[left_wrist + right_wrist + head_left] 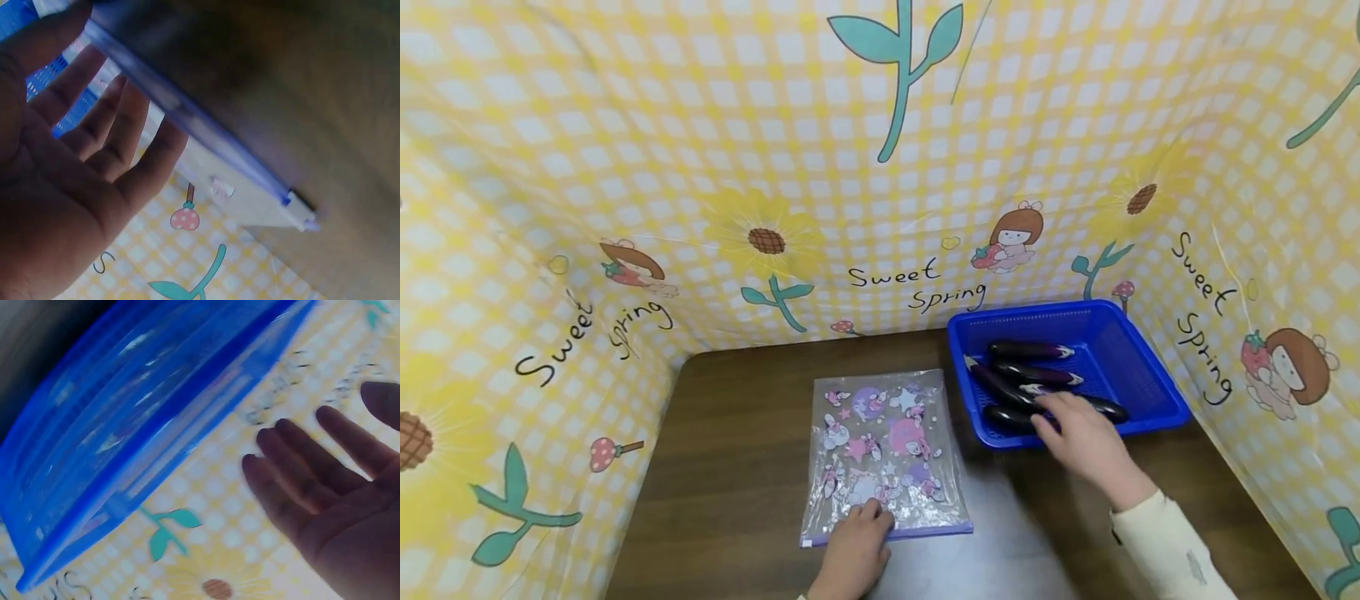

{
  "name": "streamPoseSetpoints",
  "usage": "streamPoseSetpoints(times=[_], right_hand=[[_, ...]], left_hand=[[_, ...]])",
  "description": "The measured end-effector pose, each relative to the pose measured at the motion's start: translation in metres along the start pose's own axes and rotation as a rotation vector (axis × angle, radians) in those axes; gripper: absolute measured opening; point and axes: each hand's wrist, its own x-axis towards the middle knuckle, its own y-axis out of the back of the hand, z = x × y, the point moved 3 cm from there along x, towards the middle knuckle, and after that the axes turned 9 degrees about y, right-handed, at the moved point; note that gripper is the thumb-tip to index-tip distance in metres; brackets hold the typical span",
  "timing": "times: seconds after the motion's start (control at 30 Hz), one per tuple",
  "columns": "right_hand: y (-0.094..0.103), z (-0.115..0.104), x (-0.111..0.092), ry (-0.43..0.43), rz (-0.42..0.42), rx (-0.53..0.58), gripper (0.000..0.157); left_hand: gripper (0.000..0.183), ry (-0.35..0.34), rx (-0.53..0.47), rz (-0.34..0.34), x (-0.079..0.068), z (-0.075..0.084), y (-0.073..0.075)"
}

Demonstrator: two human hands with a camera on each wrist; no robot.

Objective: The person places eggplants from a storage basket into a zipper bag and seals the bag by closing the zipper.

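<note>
A clear zip bag [883, 442] printed with pink and purple cartoon figures lies flat on the table. My left hand [855, 546] rests at its near edge, fingers reaching over the purple zip strip [187, 119]. A white slider [301, 209] sits at one end of that strip. Over the near side of a blue plastic basket [1150, 367] is my right hand [1082, 433], its fingers spread and holding nothing in the right wrist view. Several dark purple eggplants [1030, 350] lie inside the basket; the hand's fingertips overlap the nearer ones in the head view.
Bag and basket share a dark wooden table [722, 467], the basket standing to the bag's right by the back. A yellow checked cloth [700, 125] with flowers and "Sweet Spring" lettering hangs behind the table and along both sides.
</note>
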Motion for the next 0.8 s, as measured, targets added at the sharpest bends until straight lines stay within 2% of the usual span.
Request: streamPoseSetpoints(times=[0.13,0.3,0.43,0.57,0.8], right_hand=[[-0.001,0.039,0.015,-0.001,-0.108,-0.011,0.024],[-0.008,0.077,0.023,-0.016,-0.293,-0.028,0.027],[-0.012,0.093,0.029,0.001,-0.399,-0.028,0.03],[-0.02,0.105,0.035,0.002,-0.511,-0.006,0.033],[-0.031,0.131,0.042,-0.095,-0.696,0.065,0.044]], left_hand=[[0.024,0.002,0.011,0.03,0.0,0.0,-0.002],[0.019,-0.014,0.008,0.09,0.001,0.0,-0.002],[0.017,-0.036,0.001,0.133,0.002,-0.001,-0.002],[0.017,-0.043,-0.014,0.142,0.002,-0.003,0.0],[0.016,-0.055,-0.037,0.191,0.003,-0.005,-0.002]])
